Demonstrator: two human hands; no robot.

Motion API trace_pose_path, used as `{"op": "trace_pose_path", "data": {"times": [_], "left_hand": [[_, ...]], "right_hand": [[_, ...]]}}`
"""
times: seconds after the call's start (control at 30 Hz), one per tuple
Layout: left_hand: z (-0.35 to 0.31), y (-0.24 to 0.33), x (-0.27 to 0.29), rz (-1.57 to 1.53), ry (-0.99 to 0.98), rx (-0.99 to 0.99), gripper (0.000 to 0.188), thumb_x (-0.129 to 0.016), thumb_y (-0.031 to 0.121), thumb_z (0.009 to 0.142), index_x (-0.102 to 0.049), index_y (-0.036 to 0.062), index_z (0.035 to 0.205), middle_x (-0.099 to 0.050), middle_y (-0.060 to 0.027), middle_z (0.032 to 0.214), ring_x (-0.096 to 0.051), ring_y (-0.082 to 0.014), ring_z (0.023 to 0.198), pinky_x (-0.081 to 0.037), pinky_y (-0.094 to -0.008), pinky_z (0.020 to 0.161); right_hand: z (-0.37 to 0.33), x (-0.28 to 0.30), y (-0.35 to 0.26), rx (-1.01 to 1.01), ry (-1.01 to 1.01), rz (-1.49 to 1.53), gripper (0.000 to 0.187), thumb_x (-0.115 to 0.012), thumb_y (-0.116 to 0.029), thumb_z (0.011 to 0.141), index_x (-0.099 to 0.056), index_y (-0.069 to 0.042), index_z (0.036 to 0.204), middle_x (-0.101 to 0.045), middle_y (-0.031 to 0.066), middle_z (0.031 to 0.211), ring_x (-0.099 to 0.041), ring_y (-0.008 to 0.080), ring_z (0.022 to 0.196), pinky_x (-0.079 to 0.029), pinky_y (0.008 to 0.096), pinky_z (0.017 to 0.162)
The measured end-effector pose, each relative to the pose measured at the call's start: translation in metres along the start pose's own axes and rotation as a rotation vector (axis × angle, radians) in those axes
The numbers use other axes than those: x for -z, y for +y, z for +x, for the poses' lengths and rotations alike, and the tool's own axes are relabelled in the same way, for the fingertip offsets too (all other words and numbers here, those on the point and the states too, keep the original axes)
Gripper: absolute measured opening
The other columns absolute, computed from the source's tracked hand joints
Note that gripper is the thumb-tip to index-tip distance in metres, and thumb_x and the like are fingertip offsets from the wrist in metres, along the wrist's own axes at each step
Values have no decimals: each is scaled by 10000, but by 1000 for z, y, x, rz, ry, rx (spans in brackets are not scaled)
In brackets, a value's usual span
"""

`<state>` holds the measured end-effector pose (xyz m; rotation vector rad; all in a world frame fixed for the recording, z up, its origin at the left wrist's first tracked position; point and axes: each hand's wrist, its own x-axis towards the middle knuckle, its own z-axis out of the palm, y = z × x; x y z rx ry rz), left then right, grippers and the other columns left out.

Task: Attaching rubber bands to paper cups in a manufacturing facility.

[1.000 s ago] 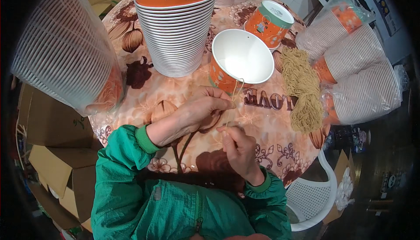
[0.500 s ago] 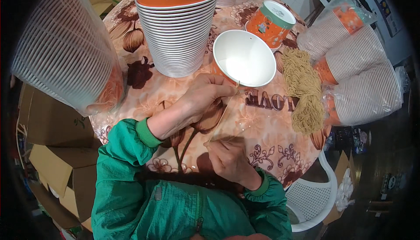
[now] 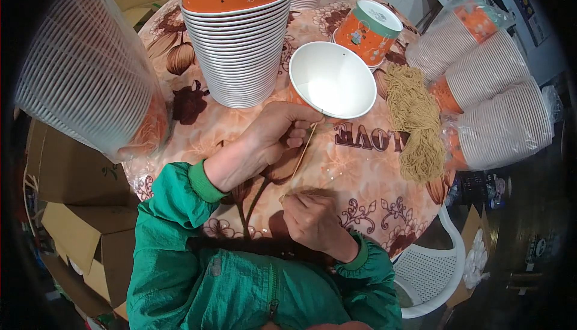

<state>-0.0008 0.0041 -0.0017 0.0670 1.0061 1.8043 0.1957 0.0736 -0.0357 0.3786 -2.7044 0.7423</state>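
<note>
My left hand [image 3: 277,127] pinches a thin tan cord [image 3: 305,149] between thumb and forefinger, right beside the lower rim of a paper bucket [image 3: 334,80]. The bucket is tilted with its white inside facing me; whether the cord passes through its wall I cannot tell. From the left fingertips the cord runs down to my right hand [image 3: 312,217], whose curled fingers grip it low over the table. A hank of the same tan cord [image 3: 415,122] lies to the right of the bucket.
A tall stack of paper buckets [image 3: 237,59] stands behind my left hand. Plastic-wrapped stacks [image 3: 90,71] rise at far left, with more wrapped stacks [image 3: 499,125] at right. An upside-down orange bucket [image 3: 360,34] sits behind. Cardboard boxes [image 3: 90,234] and a white chair [image 3: 430,270] flank the table.
My left hand has turned slightly, its fingers more curled beneath the cord. The cord between the hands now looks straighter and its strands closer together. My right hand has barely moved.
</note>
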Motion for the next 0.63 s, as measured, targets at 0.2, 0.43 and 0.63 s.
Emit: {"op": "trace_pose_path", "data": {"times": [0.2,0.43,0.63], "left_hand": [[-1,7,0,9,-28,50,86,-714,68,873,-685,-5,907,-501,50,677,-391,-57,556,-292,-228,493],[-4,-1,21,150,-43,-27,136,-659,142,933,-690,10,918,-558,34,697,-438,-58,564,-345,-231,517],[-4,-6,7,366,33,-156,183,-724,191,931,-693,11,946,-576,16,689,-476,-92,549,-339,-235,475]], "right_hand": [[0,-6,3,-39,33,13,53,-637,33,808,-624,31,859,-658,163,773,-682,314,682,-557,388,606],[3,-13,4,-67,61,16,26,-646,-5,861,-628,-1,880,-668,143,763,-675,310,645,-549,385,592],[4,-14,2,-68,46,-9,19,-651,-30,872,-638,-19,882,-687,135,793,-688,301,676,-553,376,612]]}}
